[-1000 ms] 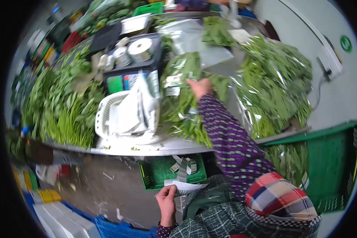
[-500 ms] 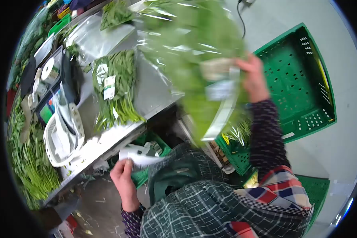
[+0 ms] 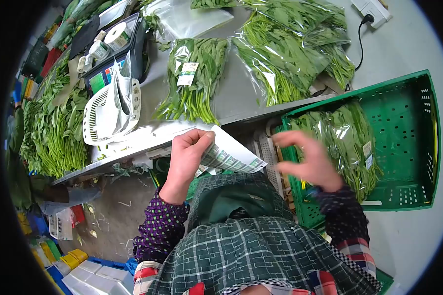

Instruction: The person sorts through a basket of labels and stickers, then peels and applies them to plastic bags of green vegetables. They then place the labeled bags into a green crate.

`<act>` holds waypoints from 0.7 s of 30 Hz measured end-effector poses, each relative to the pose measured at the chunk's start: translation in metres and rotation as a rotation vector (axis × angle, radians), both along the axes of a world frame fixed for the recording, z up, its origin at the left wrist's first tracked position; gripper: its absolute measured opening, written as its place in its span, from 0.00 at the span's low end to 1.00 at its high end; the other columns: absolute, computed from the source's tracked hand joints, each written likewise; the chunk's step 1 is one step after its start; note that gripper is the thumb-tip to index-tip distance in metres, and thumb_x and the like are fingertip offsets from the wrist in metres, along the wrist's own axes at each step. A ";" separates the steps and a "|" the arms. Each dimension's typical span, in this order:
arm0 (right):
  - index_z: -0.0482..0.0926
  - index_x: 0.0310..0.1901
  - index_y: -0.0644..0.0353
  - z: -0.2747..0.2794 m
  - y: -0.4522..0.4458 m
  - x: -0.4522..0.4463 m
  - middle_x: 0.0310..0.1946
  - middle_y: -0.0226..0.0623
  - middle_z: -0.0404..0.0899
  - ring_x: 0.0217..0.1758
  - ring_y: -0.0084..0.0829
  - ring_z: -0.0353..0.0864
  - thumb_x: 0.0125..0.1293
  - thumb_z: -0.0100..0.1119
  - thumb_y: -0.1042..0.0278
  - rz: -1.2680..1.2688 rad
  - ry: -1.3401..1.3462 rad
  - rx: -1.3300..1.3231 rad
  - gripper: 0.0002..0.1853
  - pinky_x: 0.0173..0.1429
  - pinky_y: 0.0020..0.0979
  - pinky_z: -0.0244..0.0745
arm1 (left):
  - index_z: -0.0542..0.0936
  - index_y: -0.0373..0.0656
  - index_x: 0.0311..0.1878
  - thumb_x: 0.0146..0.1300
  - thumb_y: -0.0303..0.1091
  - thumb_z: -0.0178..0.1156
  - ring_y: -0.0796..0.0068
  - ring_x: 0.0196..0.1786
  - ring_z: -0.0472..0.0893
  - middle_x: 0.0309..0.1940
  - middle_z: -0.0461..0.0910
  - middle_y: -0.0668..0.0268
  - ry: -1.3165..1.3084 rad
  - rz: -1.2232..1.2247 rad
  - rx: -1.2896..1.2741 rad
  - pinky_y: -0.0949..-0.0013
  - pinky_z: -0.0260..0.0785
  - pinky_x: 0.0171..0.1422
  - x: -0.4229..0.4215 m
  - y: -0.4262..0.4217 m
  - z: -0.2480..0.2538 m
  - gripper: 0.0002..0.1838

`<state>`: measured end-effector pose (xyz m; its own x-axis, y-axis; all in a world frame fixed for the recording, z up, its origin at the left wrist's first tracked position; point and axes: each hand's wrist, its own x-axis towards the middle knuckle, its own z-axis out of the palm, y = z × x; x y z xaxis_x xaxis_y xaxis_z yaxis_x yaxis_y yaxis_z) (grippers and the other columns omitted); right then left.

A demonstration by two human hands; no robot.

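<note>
My left hand (image 3: pixel 186 160) pinches a sheet of labels (image 3: pixel 234 155) by its corner, in front of the apron. White paper with rows of small green prints makes up the sheet. To its right, my right hand (image 3: pixel 310 162) is blurred, with thumb and fingers apart and nothing between them. Just beyond that hand, a bag of leafy greens (image 3: pixel 347 142) lies in the green crate (image 3: pixel 403 196), a small label on its clear film. On the metal table, another labelled bag of greens (image 3: pixel 194 78) lies ahead of my left hand.
Several bagged greens (image 3: pixel 285 54) are piled at the table's back right. A white basket (image 3: pixel 91 123) stands by a scale (image 3: pixel 135 66) with label rolls (image 3: pixel 117 37) on it. Loose greens (image 3: pixel 56 142) lie at the left. Another person's sleeve (image 3: pixel 22 162) shows at the far left.
The bag that my right hand held has gone into the green crate, and that hand has let go. My left hand has risen with the label sheet. The view has shifted too.
</note>
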<state>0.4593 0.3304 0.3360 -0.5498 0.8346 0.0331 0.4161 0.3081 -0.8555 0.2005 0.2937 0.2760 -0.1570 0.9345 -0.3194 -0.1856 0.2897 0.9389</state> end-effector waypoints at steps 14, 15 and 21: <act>0.78 0.37 0.65 -0.038 0.015 -0.077 0.30 0.36 0.77 0.27 0.31 0.75 0.45 0.61 0.74 0.550 0.136 0.796 0.14 0.29 0.28 0.70 | 0.81 0.33 0.30 0.60 0.29 0.59 0.87 0.25 0.71 0.23 0.78 0.72 0.009 0.228 -0.115 0.80 0.61 0.29 -0.029 -0.032 -0.020 0.08; 0.78 0.37 0.65 -0.040 0.018 -0.081 0.30 0.36 0.77 0.27 0.31 0.75 0.45 0.61 0.74 0.558 0.142 0.801 0.14 0.29 0.28 0.70 | 0.81 0.33 0.30 0.60 0.29 0.59 0.87 0.25 0.71 0.23 0.78 0.72 0.011 0.238 -0.110 0.80 0.61 0.29 -0.031 -0.034 -0.021 0.08; 0.81 0.34 0.63 -0.055 0.059 -0.142 0.29 0.35 0.78 0.28 0.28 0.76 0.50 0.66 0.71 0.237 0.403 0.506 0.09 0.32 0.26 0.70 | 0.81 0.31 0.31 0.57 0.29 0.61 0.84 0.28 0.72 0.24 0.78 0.70 0.086 0.525 -0.184 0.77 0.63 0.33 -0.060 -0.057 -0.038 0.09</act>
